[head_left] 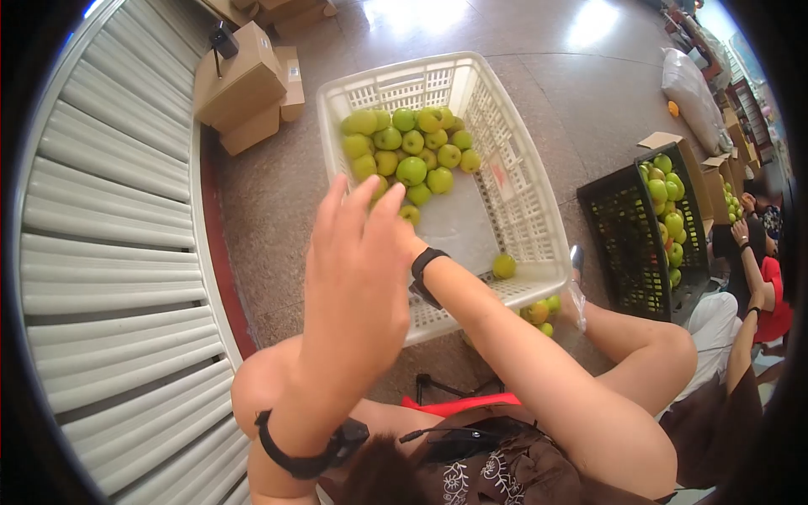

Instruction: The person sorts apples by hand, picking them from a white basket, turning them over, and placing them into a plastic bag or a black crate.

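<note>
Apples [411, 171], green, loose: heaped upper centre of the frame in white crate [541, 202]; one apart, right of centre. Left hand [358, 269]: open, fingers extended, nothing seen held. Right hand [409, 246]: mostly hidden, grip untellable. Handling: hands uncrossed, light cupping, no squeezing.

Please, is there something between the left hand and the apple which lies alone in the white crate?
Yes, seen from here: the right wrist, with its black band, crosses between the left hand and the lone apple. Their heights cannot be judged.
</note>
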Tool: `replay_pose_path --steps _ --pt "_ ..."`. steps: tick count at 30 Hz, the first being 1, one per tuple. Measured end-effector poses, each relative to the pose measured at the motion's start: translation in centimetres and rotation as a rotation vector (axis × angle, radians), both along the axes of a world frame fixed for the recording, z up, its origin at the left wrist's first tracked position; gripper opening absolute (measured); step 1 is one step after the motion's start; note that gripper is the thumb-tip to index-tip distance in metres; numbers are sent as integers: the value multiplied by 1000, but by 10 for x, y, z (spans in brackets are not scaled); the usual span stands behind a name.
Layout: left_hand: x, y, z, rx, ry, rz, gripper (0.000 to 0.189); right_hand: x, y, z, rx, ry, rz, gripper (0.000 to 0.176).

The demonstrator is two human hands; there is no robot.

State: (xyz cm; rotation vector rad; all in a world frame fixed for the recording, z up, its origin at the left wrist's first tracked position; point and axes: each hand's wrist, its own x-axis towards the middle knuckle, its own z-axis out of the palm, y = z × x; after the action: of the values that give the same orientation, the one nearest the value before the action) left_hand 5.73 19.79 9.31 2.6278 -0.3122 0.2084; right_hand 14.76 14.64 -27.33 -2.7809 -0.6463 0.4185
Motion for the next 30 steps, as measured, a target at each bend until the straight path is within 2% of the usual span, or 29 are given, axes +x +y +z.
replay_pose_path --steps 1,4,7,10,15,17,18,20,24,26,29,30 --pt "1 0 -1 -12 26 3 44 -1 3 -2 -16 -29 -10 17" --pt "7 3 -6 -4 74 1 44 -1 8 -8 -73 -97 -19 18" --pt "11 2 -10 7 97 7 42 8 5 -35 -12 -142 12 29" --pt "11 0 -12 1 77 -6 41 13 -15 15 -17 36 66 46" --pt "8 -7 -15 -51 -11 -45 40 50 -72 40 677 469 -87 63" --pt "6 -13 -19 -67 -44 -89 40 40 -104 88 930 790 -240 66" --pt "5 -18 -22 -78 -62 -119 40 30 -126 148 1033 1024 -363 66" --pt "2 -29 -25 -94 -81 -171 41 15 -167 204 1251 1226 -328 61" --pt "-5 -47 -26 -72 -87 -235 44 -42 -231 289 1345 1013 -381 61" --pt "-7 -51 -27 -36 -98 -233 44 -77 -253 327 1338 919 -478 68" --pt "-3 -53 -30 -12 -114 -205 45 -118 -276 357 1553 840 -666 65" --pt "-2 -54 -31 -19 -116 -203 46 -128 -280 359 1575 760 -650 65"
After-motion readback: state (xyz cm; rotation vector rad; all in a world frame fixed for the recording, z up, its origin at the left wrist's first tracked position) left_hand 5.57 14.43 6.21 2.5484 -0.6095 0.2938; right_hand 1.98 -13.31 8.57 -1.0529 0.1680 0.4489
